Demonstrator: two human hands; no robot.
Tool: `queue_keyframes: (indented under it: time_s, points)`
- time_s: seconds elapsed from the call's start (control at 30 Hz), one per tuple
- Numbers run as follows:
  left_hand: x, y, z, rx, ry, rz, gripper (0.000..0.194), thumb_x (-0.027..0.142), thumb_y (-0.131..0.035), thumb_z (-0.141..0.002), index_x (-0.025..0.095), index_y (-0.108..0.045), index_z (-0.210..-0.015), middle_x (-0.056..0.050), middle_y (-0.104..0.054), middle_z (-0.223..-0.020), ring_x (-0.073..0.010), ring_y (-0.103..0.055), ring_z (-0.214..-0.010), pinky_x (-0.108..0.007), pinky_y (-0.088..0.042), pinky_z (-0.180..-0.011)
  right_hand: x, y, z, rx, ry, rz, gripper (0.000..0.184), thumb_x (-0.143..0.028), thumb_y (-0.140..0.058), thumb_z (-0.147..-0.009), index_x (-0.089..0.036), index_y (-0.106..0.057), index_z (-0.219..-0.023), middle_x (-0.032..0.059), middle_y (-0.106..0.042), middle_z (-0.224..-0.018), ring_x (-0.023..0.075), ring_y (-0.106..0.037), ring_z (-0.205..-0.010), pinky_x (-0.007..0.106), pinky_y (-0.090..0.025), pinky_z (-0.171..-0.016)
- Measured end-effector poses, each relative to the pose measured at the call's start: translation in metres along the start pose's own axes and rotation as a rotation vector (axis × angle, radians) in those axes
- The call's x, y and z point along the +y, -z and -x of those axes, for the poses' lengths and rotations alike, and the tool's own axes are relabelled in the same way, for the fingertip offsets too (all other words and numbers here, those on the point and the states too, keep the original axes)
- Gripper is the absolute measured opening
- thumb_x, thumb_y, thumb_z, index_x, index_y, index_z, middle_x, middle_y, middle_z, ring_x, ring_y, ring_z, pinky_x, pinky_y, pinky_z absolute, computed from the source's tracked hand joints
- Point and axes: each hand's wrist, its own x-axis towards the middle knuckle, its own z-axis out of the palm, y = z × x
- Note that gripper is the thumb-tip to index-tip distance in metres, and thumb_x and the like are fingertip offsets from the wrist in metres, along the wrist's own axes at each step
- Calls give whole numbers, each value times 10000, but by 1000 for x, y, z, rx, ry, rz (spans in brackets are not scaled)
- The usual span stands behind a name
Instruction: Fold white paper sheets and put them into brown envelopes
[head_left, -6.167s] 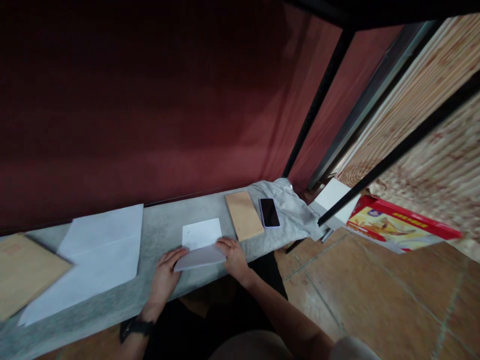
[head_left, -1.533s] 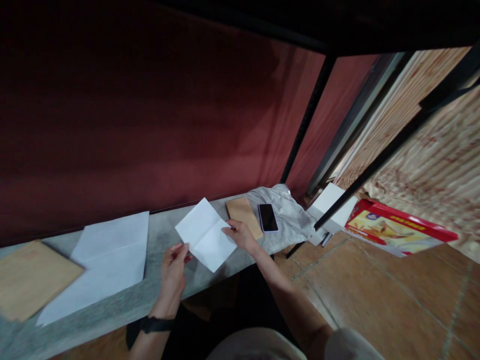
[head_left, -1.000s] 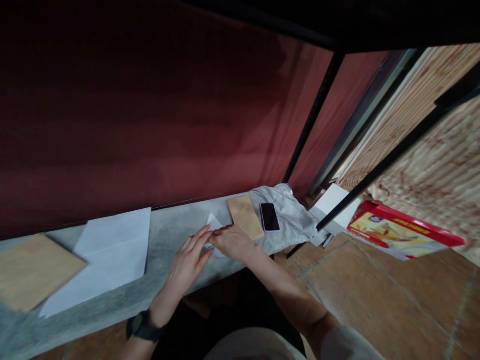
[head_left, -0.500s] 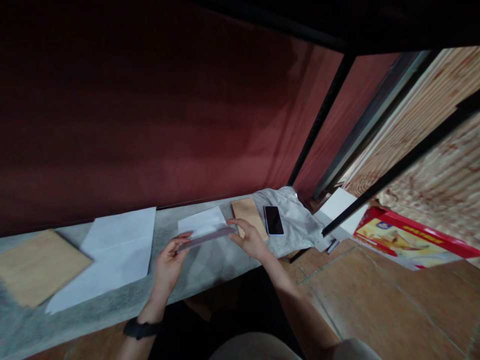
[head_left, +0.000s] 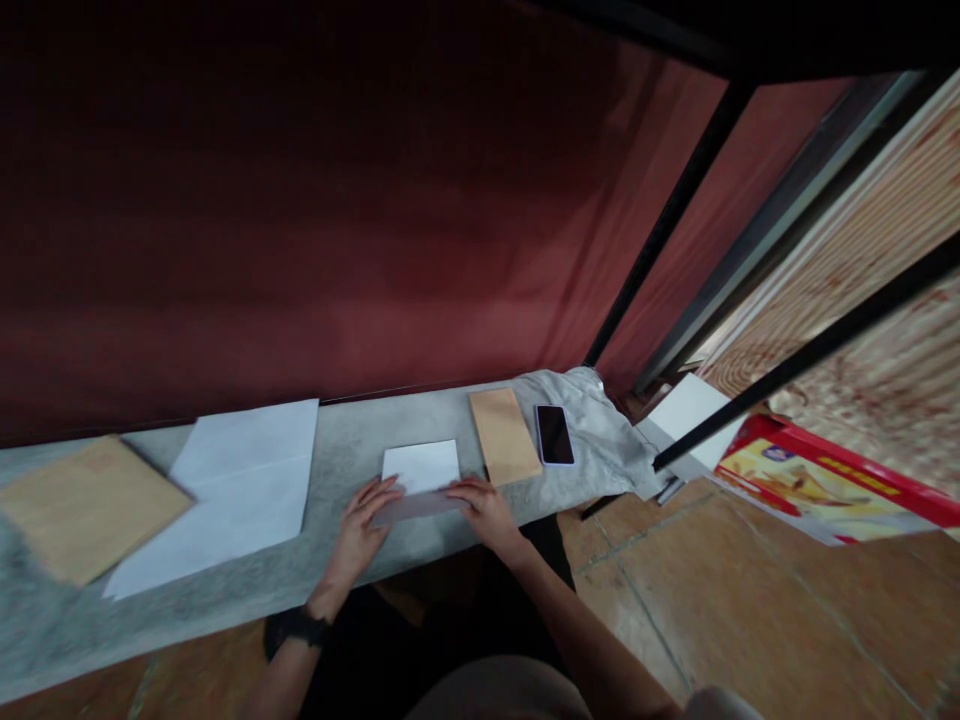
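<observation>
Between my hands lies a folded sheet of white paper, its near part bent up and shaded. My left hand grips its left edge, fingers on top. At the right edge my right hand holds the same sheet, thumb hidden below the fingers. The paper is low over the grey cloth-covered bench; I cannot tell how much of it touches. Just right of it lies a narrow brown envelope, close to my right hand.
A phone lies right of the envelope. Larger white sheets and a big brown envelope overlap at the left. A red and yellow box and a white board stand on the floor, behind a black metal bar.
Both hands have lowered the paper toward me and closer to the bench. It now looks squarer and less tilted. My hands have come nearer together.
</observation>
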Motion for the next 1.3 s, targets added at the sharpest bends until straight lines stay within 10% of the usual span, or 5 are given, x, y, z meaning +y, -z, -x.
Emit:
queue_keyframes:
  time_s: [0.23, 0.53, 1.0, 1.3]
  points:
    - [-15, 8, 16, -137, -70, -111, 350, 230, -573, -734, 308, -765, -1017, -45, -740, -1212, -265, -613, -1233, -520, -433, -1122, 8, -9, 3, -71, 59, 132, 451, 44, -578, -820, -257, -745, -1111, 26, -724, -1214, 181, -615, -1203, 380, -422, -1116]
    - [-11, -2, 6, 49, 78, -121, 380, 609, -581, -801, 262, -734, -818, -101, -766, -990, -297, -678, -1007, -472, -500, -994, 12, -26, -4, 75, -120, 353, 176, -225, -627, -951, -195, -717, -1099, 93, -717, -1121, 238, -641, -1091, 365, -477, -995]
    - [5, -18, 5, 199, 85, -440, 411, 600, -458, -868, 230, -621, -800, -133, -666, -1002, -320, -566, -1000, -485, -433, -966, 1, -41, -11, 202, -231, 427, 442, -283, -559, -969, -146, -518, -1386, 197, -578, -1352, 317, -549, -1235, 451, -448, -1011]
    - [9, -21, 3, 168, 74, -581, 393, 551, -398, -907, 227, -570, -765, -132, -636, -914, -315, -557, -967, -473, -425, -938, -3, -47, -7, 48, 18, 485, 443, -319, -486, -1022, -215, -506, -1452, 96, -472, -1538, 275, -457, -1373, 462, -347, -1148]
